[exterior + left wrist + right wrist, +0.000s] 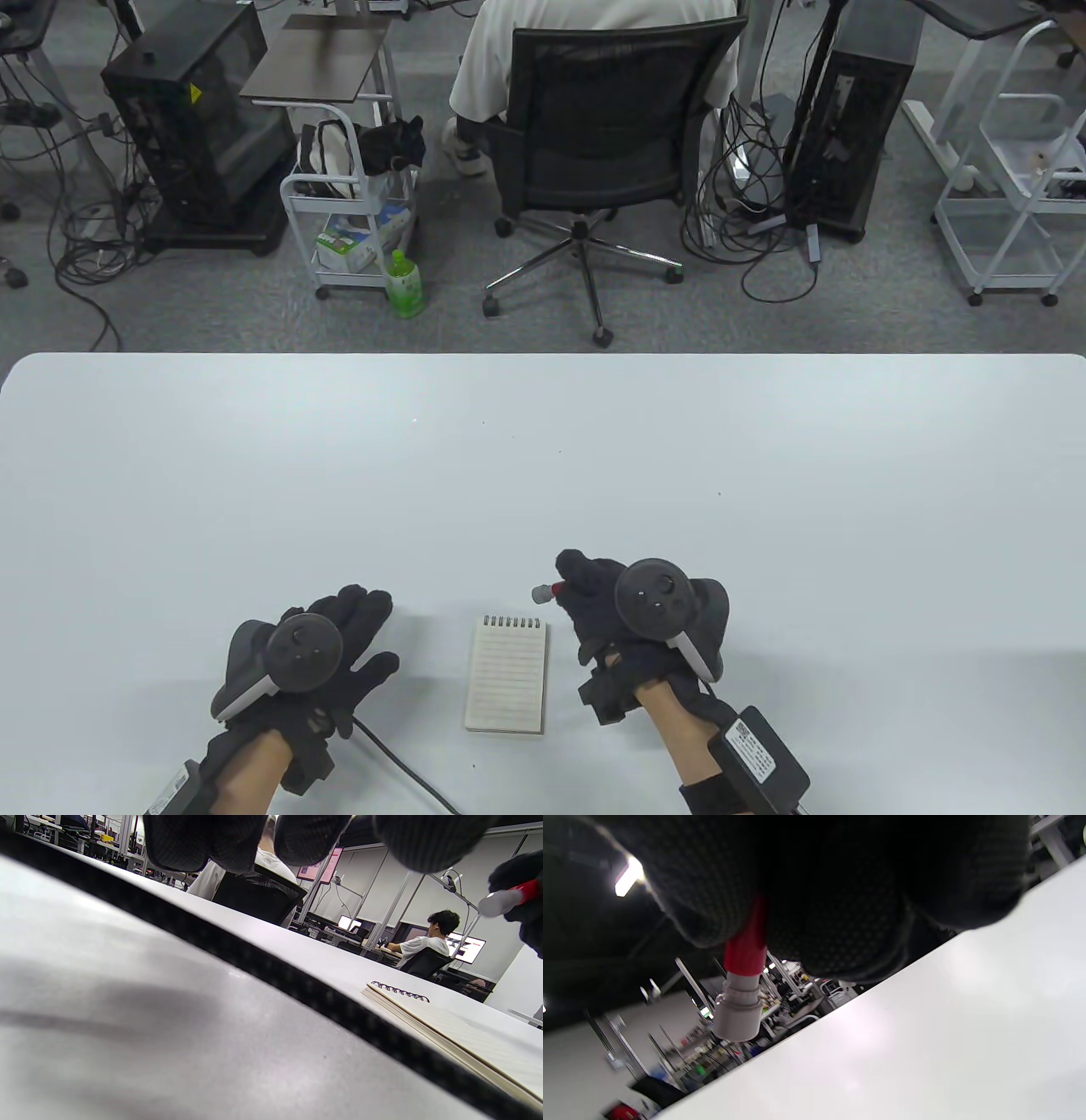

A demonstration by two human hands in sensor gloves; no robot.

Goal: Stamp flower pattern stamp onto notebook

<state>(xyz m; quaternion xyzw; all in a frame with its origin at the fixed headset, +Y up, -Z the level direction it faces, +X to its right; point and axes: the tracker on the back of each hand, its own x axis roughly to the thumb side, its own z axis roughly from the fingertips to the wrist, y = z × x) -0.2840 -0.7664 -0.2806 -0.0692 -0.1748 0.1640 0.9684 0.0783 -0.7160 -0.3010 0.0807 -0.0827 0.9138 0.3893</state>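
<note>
Two gloved hands at work — right hand [632,615] pinching slim red-barrelled stamp with grey cap end [544,592], raised just beyond small spiral-bound lined notebook [506,675], probably poised to press down; left hand [318,654] resting spread on white worktop [543,475] beside the open blank page — seemingly ready to steady it.

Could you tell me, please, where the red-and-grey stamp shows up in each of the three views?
Table view: the stamp pokes out leftward from the right hand, just above the notebook's top right corner.
Left wrist view: at the right edge, upper part, grey tip pointing left, above the notebook.
Right wrist view: left of centre, hanging down from the gloved fingers, grey end lowest.
Shared landmark: the white table.
</note>
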